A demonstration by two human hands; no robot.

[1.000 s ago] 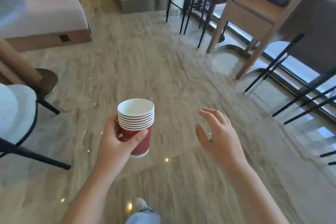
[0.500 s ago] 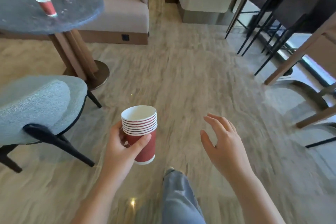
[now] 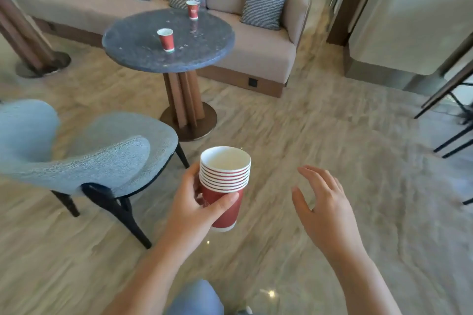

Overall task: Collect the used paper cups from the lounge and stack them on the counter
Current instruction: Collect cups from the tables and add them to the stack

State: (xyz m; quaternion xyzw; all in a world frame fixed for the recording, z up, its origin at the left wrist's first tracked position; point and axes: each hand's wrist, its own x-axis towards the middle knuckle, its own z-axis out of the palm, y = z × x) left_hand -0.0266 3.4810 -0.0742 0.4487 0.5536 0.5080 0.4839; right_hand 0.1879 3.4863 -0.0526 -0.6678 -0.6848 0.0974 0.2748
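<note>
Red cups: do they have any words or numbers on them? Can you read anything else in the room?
The stack of cups in the left hand: pale print on the red side, too blurred to read.
The far cup on the round table: pale mark, too small to read.
The near cup: nothing readable.
Elsewhere: no text to read.

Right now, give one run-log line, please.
left hand: grips paper-cup stack | right hand: open, empty | round table: near paper cup, far paper cup

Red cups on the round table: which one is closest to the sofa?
The far paper cup, at the round table's back edge, right by the sofa. The near paper cup stands toward the table's middle.
</note>
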